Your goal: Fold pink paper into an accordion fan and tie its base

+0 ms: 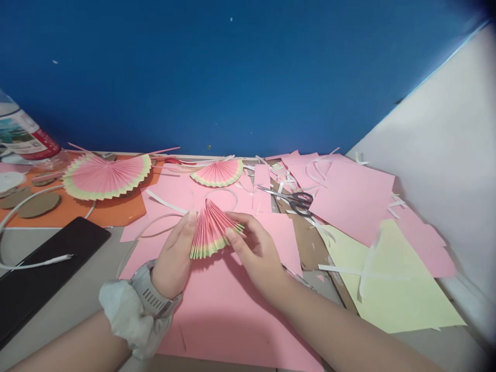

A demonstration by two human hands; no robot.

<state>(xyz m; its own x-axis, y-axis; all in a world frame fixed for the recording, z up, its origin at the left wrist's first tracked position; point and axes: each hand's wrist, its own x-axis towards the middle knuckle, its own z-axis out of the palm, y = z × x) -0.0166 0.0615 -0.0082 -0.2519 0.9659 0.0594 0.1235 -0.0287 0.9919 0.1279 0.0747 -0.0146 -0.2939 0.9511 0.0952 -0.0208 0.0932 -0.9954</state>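
Observation:
Both my hands hold a small pleated paper fan (211, 230), pink with a yellow-green rim, above a large pink sheet (232, 310). My left hand (174, 256), with a watch and a white scrunchie on the wrist, grips the fan's left edge with thumb up. My right hand (253, 253) pinches its right edge with fingers curled. The fan is partly spread, its narrow end pointing away from me.
Two finished fans lie farther back: a large fan (106, 178) on orange paper and a smaller fan (219, 173). Scissors (298, 199) rest right of centre. Pink sheets (349, 199), a yellow sheet (391, 281), paper strips, a black tablet (39, 268) with a cable and a bottle (23, 137) surround me.

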